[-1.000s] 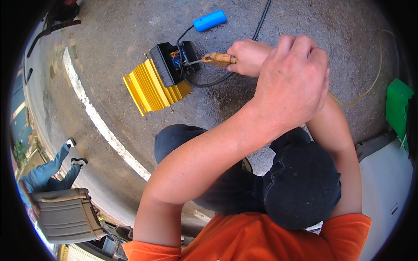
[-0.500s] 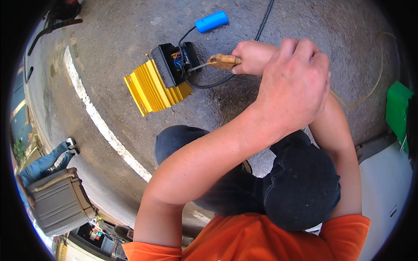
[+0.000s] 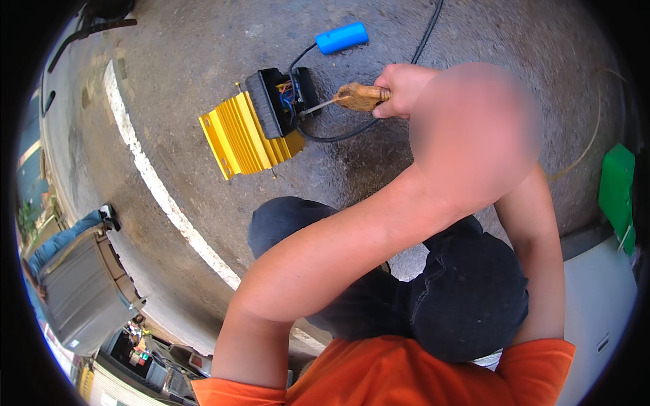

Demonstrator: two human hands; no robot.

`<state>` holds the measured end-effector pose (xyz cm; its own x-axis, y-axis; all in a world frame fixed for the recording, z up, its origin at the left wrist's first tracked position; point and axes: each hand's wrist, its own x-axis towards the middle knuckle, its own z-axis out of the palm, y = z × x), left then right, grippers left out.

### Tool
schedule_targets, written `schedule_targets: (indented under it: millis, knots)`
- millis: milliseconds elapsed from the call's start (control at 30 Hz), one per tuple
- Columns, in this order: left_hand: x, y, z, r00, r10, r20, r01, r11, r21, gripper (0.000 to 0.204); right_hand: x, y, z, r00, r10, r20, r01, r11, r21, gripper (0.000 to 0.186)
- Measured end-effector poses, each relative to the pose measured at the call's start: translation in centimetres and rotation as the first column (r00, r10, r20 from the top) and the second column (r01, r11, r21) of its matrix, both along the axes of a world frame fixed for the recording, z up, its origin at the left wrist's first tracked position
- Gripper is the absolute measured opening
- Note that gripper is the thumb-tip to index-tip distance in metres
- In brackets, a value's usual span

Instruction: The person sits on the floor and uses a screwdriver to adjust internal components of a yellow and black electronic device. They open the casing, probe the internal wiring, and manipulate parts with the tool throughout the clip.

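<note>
A yellow finned motor housing (image 3: 242,139) lies on the wet ground ahead of my knees. Its black terminal box (image 3: 265,108) is uncovered, with red, blue and yellow wires (image 3: 287,97) showing inside. A black lead joins the box to a blue cylinder, like a capacitor (image 3: 342,38). My right hand (image 3: 405,88) is closed round the end of a wooden-handled screwdriver (image 3: 362,97); its thin metal shaft reaches the box's near right edge. My left hand (image 3: 477,135) crosses over my right forearm, but a blur hides its fingers.
A black cable (image 3: 345,137) curves from the box beneath the screwdriver, and another stretch (image 3: 428,32) runs up. A white painted line (image 3: 159,189) crosses the pavement at left. Further left are a person's jeans (image 3: 64,240) and a grey bin (image 3: 88,291). A green object (image 3: 616,193) stands at right.
The view has shifted slightly, so the motor, capacitor and screwdriver appear a little further right. My right hand keeps its hold. My left hand, sharp and curled before, is blurred now.
</note>
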<state>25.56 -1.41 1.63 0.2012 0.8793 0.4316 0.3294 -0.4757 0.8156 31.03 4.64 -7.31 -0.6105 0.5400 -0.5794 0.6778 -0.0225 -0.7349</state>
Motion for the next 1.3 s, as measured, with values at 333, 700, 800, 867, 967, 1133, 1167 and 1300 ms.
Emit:
schedule_targets:
  millis: [333, 700, 800, 867, 967, 1133, 1167, 1300]
  knots:
    - [0.1, 0.4, 0.2, 0.989, -0.052, -0.135, 0.048, 0.998, -0.036, 0.024, -1.4, 2.2, 1.3, 0.986, 0.027, 0.167, 0.018, 0.965, -0.261, 0.025]
    - [0.5, 0.8, -0.2, 0.988, -0.051, -0.146, 0.045, 0.998, -0.044, 0.023, -1.0, 1.7, -0.2, 0.985, 0.058, 0.160, -0.040, 0.993, -0.113, 0.024]
    - [0.5, 0.9, 0.0, 0.991, -0.034, -0.128, 0.022, 0.995, -0.093, 0.013, -0.8, 1.3, -1.1, 0.997, -0.024, 0.078, 0.028, 0.998, -0.049, 0.023]
    - [0.4, 1.0, 0.0, 0.992, -0.020, -0.122, 0.006, 0.993, -0.116, 0.009, -0.9, 1.9, -1.1, 0.996, -0.011, 0.090, 0.016, 0.999, -0.048, 0.023]
    - [0.2, 1.1, -0.3, 0.992, -0.011, -0.129, -0.004, 0.993, -0.118, 0.010, -1.1, 1.7, -1.1, 0.996, -0.011, 0.087, 0.018, 0.997, -0.080, 0.022]
    - [0.3, 1.2, -0.4, 0.988, -0.006, -0.154, -0.013, 0.992, -0.126, 0.011, -0.8, 1.7, -0.9, 0.998, 0.008, 0.058, -0.003, 0.996, -0.091, 0.023]
    - [0.3, 1.1, -0.4, 0.986, -0.017, -0.168, -0.006, 0.991, -0.131, 0.011, -0.8, 1.6, -1.1, 0.999, -0.015, 0.046, 0.019, 0.997, -0.074, 0.023]
    - [0.6, 1.1, -0.7, 0.975, -0.058, -0.214, 0.026, 0.989, -0.148, 0.012, -0.5, 1.9, -1.6, 1.000, -0.005, -0.009, 0.005, 0.999, -0.046, 0.023]
